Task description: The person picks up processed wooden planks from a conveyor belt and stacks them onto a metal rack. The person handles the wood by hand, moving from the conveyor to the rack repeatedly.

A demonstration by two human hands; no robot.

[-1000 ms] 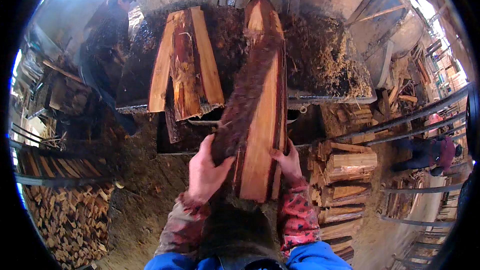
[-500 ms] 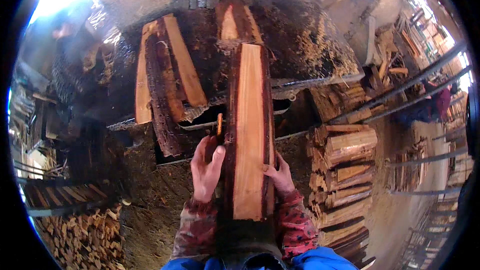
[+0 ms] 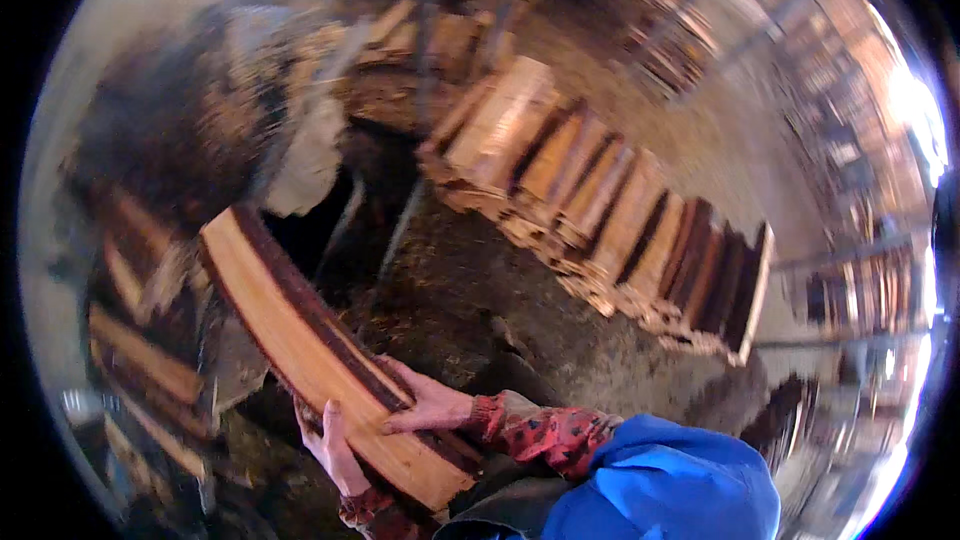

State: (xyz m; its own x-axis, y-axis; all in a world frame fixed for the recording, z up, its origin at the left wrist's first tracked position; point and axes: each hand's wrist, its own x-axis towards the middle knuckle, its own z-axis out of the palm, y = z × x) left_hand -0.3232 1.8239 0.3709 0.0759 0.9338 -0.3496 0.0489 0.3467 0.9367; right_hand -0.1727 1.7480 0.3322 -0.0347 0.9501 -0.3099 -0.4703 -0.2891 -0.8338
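A long wooden slab (image 3: 310, 340) with a pale sawn face and dark bark edges lies slantwise in front of me, its near end close to my body. My left hand (image 3: 337, 448) grips its left edge, thumb over the sawn face and the fingers partly hidden beneath. Around the right bark edge is my right hand (image 3: 428, 400), its thumb resting on the pale face. The slab's far end reaches toward the dark work table, where other bark-edged slabs (image 3: 150, 355) lie at the left.
Right of centre stands a long stack of split boards (image 3: 590, 210). Behind the slab are dark metal bars (image 3: 400, 225) at the table's edge. Sawdust and bark cover the table (image 3: 170, 110). More wood piles (image 3: 675, 45) stand farther back, blurred.
My view has swung to the right, so the table now lies at the left and the board stack at the centre. The slab has tilted, and my left hand has closed on its edge.
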